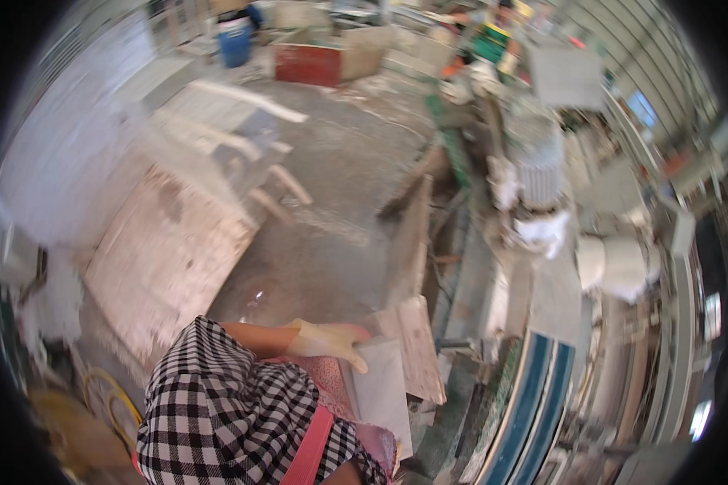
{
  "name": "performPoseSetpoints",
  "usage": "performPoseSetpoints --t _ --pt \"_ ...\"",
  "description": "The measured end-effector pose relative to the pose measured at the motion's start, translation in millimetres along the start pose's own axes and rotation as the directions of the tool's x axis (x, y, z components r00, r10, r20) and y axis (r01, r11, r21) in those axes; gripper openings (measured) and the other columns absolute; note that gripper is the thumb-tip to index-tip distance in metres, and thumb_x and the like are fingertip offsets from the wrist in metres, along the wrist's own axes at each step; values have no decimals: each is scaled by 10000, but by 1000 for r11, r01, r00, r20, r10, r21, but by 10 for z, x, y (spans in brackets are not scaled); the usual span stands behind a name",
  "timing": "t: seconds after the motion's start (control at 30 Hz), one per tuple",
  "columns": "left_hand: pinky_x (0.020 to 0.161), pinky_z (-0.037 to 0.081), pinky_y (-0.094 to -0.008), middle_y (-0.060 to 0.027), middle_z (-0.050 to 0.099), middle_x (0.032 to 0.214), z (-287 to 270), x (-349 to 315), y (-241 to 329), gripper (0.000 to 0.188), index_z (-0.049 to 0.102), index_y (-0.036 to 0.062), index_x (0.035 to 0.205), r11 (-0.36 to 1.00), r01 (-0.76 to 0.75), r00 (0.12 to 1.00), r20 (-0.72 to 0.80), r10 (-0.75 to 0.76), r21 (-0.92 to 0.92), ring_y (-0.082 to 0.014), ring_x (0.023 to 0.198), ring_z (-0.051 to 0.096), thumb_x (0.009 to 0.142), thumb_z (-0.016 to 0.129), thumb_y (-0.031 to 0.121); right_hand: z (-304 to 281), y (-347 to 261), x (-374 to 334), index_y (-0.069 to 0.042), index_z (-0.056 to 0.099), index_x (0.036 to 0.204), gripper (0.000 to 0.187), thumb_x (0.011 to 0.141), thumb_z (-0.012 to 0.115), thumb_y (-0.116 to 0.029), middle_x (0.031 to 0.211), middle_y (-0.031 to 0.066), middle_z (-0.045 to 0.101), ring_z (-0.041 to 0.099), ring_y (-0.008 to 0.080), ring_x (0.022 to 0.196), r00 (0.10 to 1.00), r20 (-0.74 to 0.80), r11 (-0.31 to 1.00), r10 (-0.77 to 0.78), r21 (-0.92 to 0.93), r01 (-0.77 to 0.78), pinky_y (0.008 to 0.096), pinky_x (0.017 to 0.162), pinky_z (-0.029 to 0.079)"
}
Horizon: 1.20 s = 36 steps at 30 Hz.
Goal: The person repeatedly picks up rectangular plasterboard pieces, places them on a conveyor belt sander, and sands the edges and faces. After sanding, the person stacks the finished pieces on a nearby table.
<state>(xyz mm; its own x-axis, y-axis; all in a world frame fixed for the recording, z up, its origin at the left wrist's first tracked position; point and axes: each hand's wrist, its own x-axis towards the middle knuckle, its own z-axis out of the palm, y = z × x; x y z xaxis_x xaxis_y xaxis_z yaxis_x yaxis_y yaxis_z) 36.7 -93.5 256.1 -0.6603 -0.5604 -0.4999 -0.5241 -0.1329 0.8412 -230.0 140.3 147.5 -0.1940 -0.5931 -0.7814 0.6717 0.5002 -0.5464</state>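
Since the left hand (329,340) has the slab (383,392) by its far-left corner alone, I list a twist or slip as the first risk.

Slab: one, pale grey, flat; near, right of centre, against or just in front of the pink apron (332,386). Support at its near end: I cannot tell.

Left hand: gloved, thumb and fingers pinching that corner, as far as the blur lets me judge. Right hand: outside my view; whether it helps carry, unknown to me.

Board (421,352): wooden, tilted, just beyond the slab and to its right. Risk: a swing to the right could knock it or chip the slab's edge.

Blue strips (522,412): a pair, near right, apart from the slab. Risk: scuffing, should the slab drop that way.

Hose (113,396): yellow, looped, near left. Risk: a snagged foot on a turn left.

Floor (307,259): grey, with pale streaks. Risk: poor footing, if those are dust or wet.
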Motion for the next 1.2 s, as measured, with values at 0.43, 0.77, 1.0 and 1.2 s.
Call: performPoseSetpoints --t 0.43,0.77,1.0,1.2 --pt "911 497 -406 -247 693 1115 -763 -2203 -1803 717 666 -62 1188 914 -16 622 -720 -308 -405 -347 1051 660 722 834 456 2680 -148 304 2 547 1355 517 990 603 -360 1365 116 595 591 266 1206 819 560 840 125 -499 212 389 1034 464" --pt "925 501 -372 -212 682 1154 -1432 -3586 -2739 685 579 -92 1278 732 -360 406 -803 -435 -579 -263 1077 645 795 832 322 5270 631 590 22 559 1341 522 912 712 -232 1276 116 646 628 244 1149 704 701 558 118 -633 537 386 1007 500" --pt "1016 485 -400 -229 659 1249 -2163 -3850 -3131 794 543 -92 1318 747 -384 290 -839 -460 -542 -292 1185 630 783 852 407 7390 709 722 12 585 1329 565 839 783 -188 1244 108 667 631 211 1131 445 806 452 391 -589 669 369 994 488" --pt "989 500 -430 -239 662 1198 -3521 -3843 -3515 880 533 -52 1347 785 23 154 -774 -614 -619 -345 1157 631 746 866 498 9406 773 1151 16 590 1326 561 854 790 -213 1253 96 669 631 190 1128 303 767 317 566 -542 779 352 975 496"
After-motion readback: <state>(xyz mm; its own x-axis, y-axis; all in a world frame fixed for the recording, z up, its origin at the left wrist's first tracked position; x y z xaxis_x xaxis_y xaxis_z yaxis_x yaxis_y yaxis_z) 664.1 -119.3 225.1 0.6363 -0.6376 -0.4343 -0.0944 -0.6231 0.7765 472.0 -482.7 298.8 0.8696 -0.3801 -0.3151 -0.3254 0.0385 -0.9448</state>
